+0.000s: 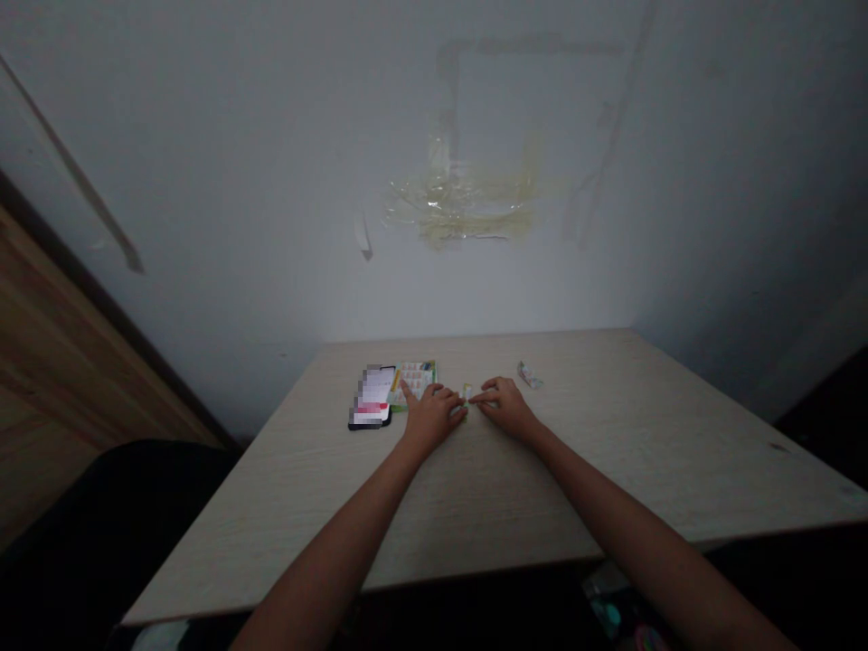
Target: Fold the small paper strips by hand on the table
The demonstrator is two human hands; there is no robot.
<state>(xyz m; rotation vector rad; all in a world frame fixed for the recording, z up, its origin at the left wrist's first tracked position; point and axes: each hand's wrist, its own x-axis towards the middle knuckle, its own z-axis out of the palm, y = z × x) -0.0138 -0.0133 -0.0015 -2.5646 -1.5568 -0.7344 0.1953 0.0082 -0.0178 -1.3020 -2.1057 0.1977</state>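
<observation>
A small white, yellow and green piece (467, 390), too small to make out as a sticker or a toy part, is on the table between my two hands. My left hand (429, 418) pinches at its left side, the little finger sticking out to the left. From the other side, the fingertips of my right hand (505, 405) close together at the piece's right edge. Beyond my left hand lies a printed sheet (415, 373) with rows of small pictures, partly covered by that hand. A phone (372, 398) with a lit, blurred-out screen rests beside the sheet.
A crumpled clear and coloured wrapper (529, 374) lies beyond my right hand. The pale wooden table (325, 506) meets a wall (285, 226) with peeling tape (467, 212). Wooden boards (68, 362) and a dark chair-like shape (136, 506) stand at the left.
</observation>
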